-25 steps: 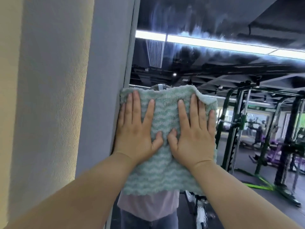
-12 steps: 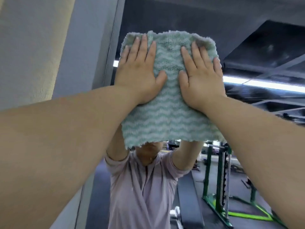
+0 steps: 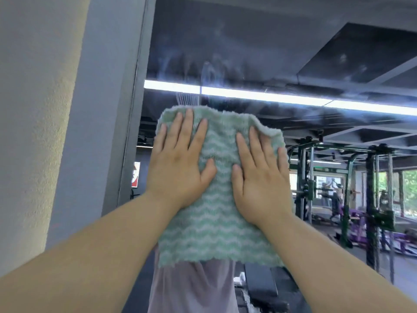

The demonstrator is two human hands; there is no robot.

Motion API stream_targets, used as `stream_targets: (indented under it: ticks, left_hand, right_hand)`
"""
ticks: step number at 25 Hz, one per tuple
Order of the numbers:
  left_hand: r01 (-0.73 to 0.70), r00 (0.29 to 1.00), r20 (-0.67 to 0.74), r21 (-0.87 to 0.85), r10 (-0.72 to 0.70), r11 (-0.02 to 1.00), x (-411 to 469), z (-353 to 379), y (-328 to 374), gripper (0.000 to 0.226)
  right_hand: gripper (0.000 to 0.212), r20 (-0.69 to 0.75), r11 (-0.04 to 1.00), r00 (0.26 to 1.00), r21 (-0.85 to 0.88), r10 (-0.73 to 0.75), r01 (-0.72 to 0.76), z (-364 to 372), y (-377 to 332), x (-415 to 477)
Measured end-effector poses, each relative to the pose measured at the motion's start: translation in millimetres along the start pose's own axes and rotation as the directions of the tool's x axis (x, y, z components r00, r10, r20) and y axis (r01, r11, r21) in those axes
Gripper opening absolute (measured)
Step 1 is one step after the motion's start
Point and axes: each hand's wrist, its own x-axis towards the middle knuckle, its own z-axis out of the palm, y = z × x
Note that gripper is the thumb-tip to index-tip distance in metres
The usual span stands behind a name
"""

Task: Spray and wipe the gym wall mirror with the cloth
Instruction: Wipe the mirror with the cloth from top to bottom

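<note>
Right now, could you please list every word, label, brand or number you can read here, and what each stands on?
No text can be read.
Red and white poster reflected at the mirror's left edge: too small and blurred to read.
Cloth under the left hand and right hand: wavy stripes only, no label showing.

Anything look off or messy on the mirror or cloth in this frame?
Two small things. Whitish drip streaks show on the mirror above the cloth, not yet wiped. The cloth's top right corner curls forward off the glass by the right hand.
</note>
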Motion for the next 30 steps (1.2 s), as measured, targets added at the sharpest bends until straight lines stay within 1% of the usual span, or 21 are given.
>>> stream_targets:
  ticks: [2,3,6,10,12,15,18,21,24,27,30]
  left_hand:
    - [-0.021,0.999,0.038,0.017,0.020,1.000,-13.7,1.9,2.6,0.075]
    - [-0.035,0.999,0.042,0.028,0.033,0.999,-5.9,-0.1,-0.3,0.075]
    - [-0.050,0.999,0.010,0.044,0.050,0.998,47.8,-8.5,-16.7,0.077]
    - [-0.037,0.998,-0.052,0.044,0.039,0.998,121.4,-10.5,-28.3,0.075]
    - [-0.056,0.996,-0.064,0.052,0.059,0.997,146.0,-10.1,-31.3,0.072]
    - [-0.069,0.993,-0.089,0.067,0.075,0.995,163.8,-13.7,-37.0,0.069]
    - [-0.057,0.995,-0.078,0.060,0.062,0.997,151.6,-13.8,-32.5,0.065]
    - [-0.011,1.000,-0.026,0.041,0.012,0.999,115.1,-12.3,-29.7,0.072]
    - [-0.009,1.000,0.029,0.043,0.008,0.999,54.4,-9.7,-25.9,0.081]
    - [0.012,0.998,0.068,0.026,-0.013,1.000,-12.6,-0.8,-16.5,0.081]
    - [0.045,0.991,0.124,0.041,-0.050,0.998,-82.3,4.4,-12.8,0.082]
  right_hand:
    - [0.060,0.024,1.000,1.000,-0.013,-0.011,0.011,1.4,1.5,-7.9]
    - [0.061,0.025,1.000,1.000,-0.016,-0.016,0.017,-0.6,3.0,2.0]
    - [0.063,-0.004,0.999,0.999,-0.014,-0.048,0.048,-10.7,3.0,61.5]
    - [0.058,-0.069,0.998,0.996,-0.024,-0.053,0.051,-17.4,-5.7,148.4]
    - [0.056,-0.074,0.998,0.996,-0.031,-0.051,0.049,-17.6,-8.3,172.9]
    - [0.055,-0.106,0.998,0.992,-0.022,-0.068,0.067,-17.2,-8.3,185.2]
    - [0.054,-0.119,0.997,0.990,-0.019,-0.079,0.078,-16.9,-6.1,168.8]
    - [0.057,-0.097,1.000,0.995,-0.017,-0.006,0.004,-10.8,1.0,118.6]
    - [0.064,-0.066,0.999,0.997,0.013,0.032,-0.031,-1.8,-1.9,48.1]
    - [0.070,-0.034,0.998,0.998,0.017,0.059,-0.058,10.5,-12.6,-14.9]
    - [0.075,0.033,1.000,0.999,-0.007,0.005,-0.005,22.2,-25.2,-73.2]
